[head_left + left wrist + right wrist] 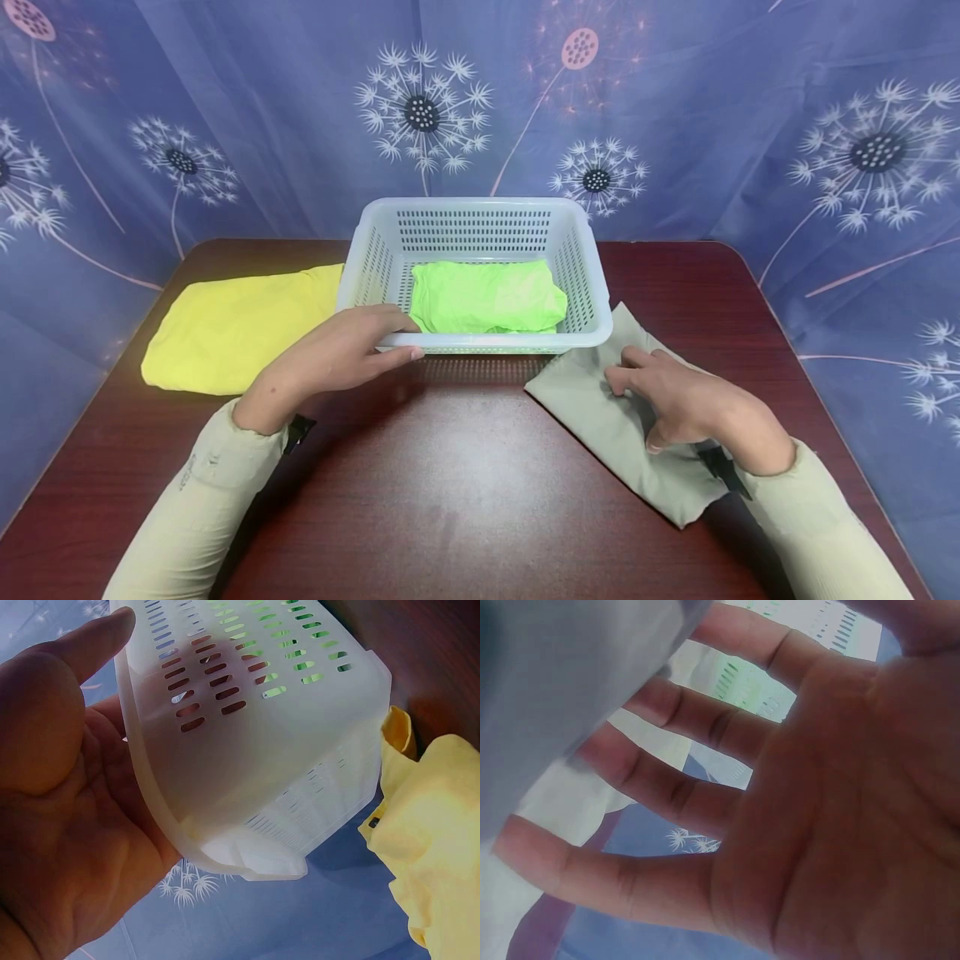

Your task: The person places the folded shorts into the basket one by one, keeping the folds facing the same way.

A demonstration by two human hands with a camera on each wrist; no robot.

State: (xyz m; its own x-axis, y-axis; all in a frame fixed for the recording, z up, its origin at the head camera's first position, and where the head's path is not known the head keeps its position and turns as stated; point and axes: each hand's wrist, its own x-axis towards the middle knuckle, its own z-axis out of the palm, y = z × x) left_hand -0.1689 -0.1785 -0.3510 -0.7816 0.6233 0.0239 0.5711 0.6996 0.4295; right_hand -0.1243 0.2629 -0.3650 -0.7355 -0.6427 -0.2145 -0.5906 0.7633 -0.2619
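Observation:
My left hand holds the near rim of a white perforated plastic basket at its left corner. The left wrist view has the thumb outside the basket wall and the fingers behind it. Inside lies a folded bright green cloth. On the right, my right hand is over a folded grey-green cloth. Its fingertips touch the fabric in the right wrist view, the fingers spread and only slightly bent. One corner of that cloth lies against the basket's near right corner.
A folded yellow cloth lies left of the basket, close against it. Everything stands on a dark red-brown wooden table. Behind and at both sides hangs a blue curtain printed with dandelions.

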